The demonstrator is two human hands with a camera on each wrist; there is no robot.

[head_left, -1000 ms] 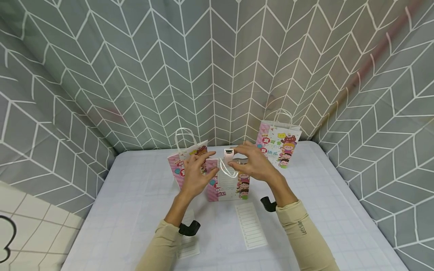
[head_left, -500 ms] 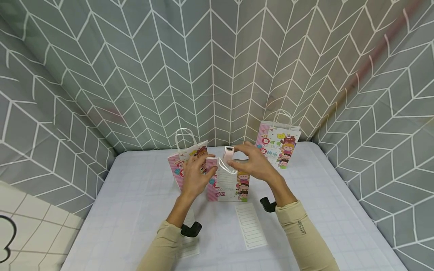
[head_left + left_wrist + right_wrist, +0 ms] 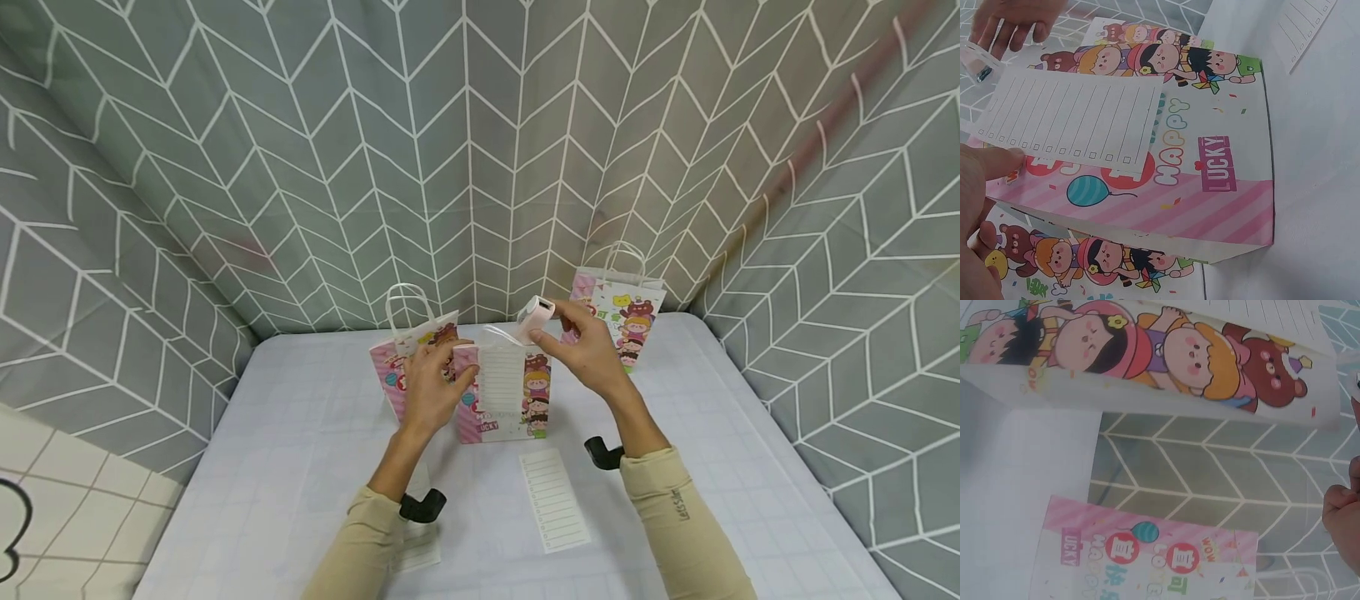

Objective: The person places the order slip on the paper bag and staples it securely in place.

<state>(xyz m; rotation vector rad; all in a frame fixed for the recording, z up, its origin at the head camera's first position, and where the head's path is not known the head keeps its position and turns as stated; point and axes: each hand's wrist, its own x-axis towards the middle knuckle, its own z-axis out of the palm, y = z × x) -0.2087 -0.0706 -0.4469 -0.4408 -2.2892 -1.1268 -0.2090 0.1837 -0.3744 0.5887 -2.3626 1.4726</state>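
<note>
A pink and white paper gift bag with cartoon figures stands mid-table, and a lined checklist slip lies against its upper front. My left hand pinches the bag's top left edge, its thumb over the front beside the slip and fingers behind. Above the top right corner, my right hand pinches a small pale pink and white gadget with a dark slot in its end. The bag's white cord handle tilts backward near the gadget. In the left wrist view, the slip overlaps the printed front.
A second gift bag stands close behind my left hand, and a third gift bag stands at the back right. One loose checklist slip lies in front on the table; more slips lie under my left forearm. A patterned curtain surrounds the table.
My right hand has moved right and up with the gadget, away from the bag's top middle. The cord handle, which drooped over the front, now tilts back. My left hand stays at the bag's left edge.
</note>
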